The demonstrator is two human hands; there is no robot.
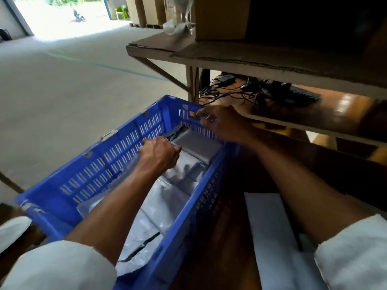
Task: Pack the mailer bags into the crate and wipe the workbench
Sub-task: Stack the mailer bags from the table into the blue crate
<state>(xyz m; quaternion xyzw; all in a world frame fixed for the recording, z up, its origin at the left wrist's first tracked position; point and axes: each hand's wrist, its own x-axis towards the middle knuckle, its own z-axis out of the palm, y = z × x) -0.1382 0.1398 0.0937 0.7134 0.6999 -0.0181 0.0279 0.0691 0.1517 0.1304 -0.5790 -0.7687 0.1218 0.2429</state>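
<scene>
Workbench surface [230, 237], dark and brown, is being taken up along its left side by one blue crate [117, 170], while one shelf [251, 57] carrying one cardboard box [222, 17] is being seen overhead at the far right. Inside the crate, loose silver mailer bags [163, 206] are being left flat on the floor, at least two, though the exact number cannot be told from the overlapping film. One grey bundle [199, 145] of folded bags is being settled against the far wall. One white sheet [272, 237] is being left on the bench at the near right, just beside the crate. The two hands are being kept apart. The left hand [159, 152] is being curled onto the bundle's near edge. The right hand [222, 124] is being held at the crate's far rim, but blur hides whether it grips the rim or the bundle. If the bundle is being pushed in unevenly, the slippery bags beneath are likely to be creased or dragged up. The crate, standing near the bench's left edge, may be nudged off by a hard press. One tangle of cables [230, 91] is being left at the far end.
</scene>
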